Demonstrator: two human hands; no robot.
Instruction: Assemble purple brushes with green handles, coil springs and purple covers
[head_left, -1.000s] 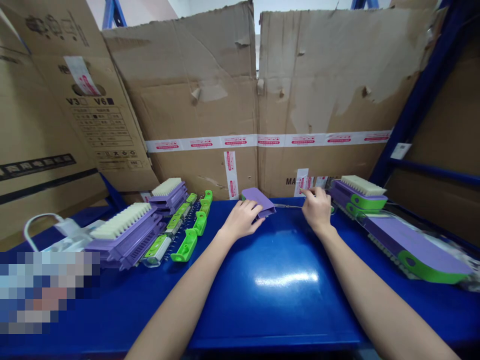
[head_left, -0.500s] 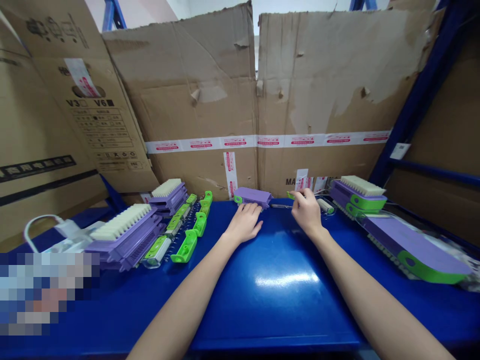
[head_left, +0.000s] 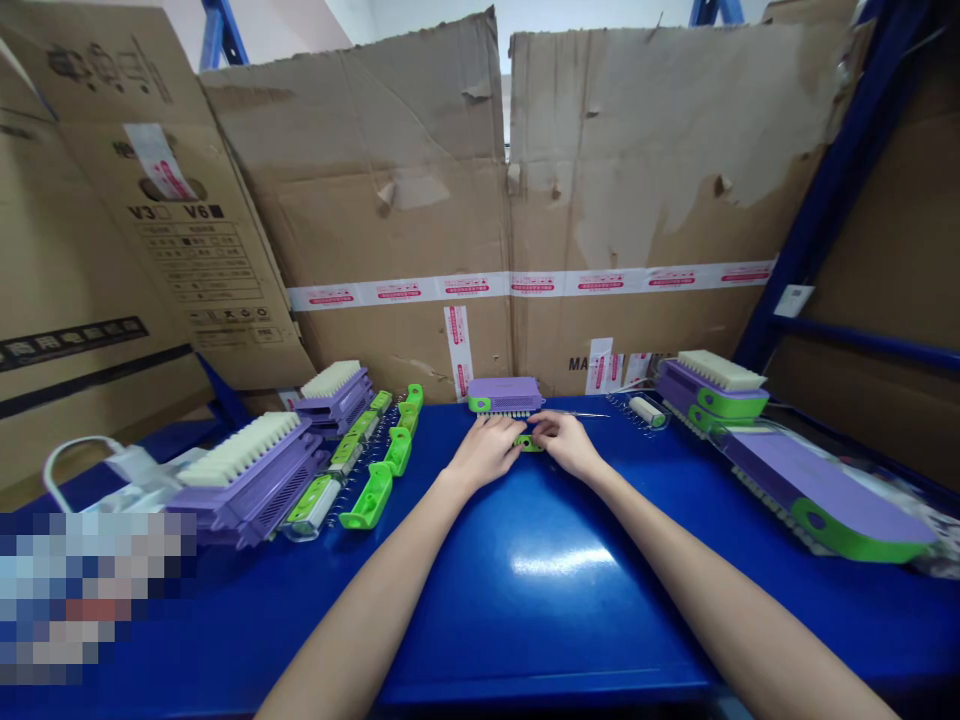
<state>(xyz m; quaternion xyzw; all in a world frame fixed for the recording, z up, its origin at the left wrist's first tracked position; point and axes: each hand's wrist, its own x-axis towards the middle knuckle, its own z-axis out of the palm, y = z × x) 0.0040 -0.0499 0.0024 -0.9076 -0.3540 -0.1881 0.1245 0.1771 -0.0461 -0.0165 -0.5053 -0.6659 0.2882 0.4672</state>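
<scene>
In the middle of the blue table, a small green plastic end piece (head_left: 529, 443) with a hole sits between my two hands. My left hand (head_left: 484, 450) closes its thumb and fingertips on the left end. Bent fingers of my right hand (head_left: 566, 443) pinch the right end. Just behind them lies a purple brush (head_left: 504, 390), bristles down, with a green cap on its left end. Fingers partly cover the bristles' front. A thin metal tool (head_left: 589, 414) lies behind my right hand.
At left are purple brush bodies (head_left: 251, 475) with bristles up, green-and-white parts (head_left: 345, 455) and a row of green end pieces (head_left: 371, 497). Purple-and-green brushes (head_left: 840, 490) stand at right, near a small white part (head_left: 646, 412). Cardboard (head_left: 397, 230) walls the back.
My right hand has come left and nearer with the green end piece, meeting my left hand. My left hand has moved off the purple brush's front onto the piece.
</scene>
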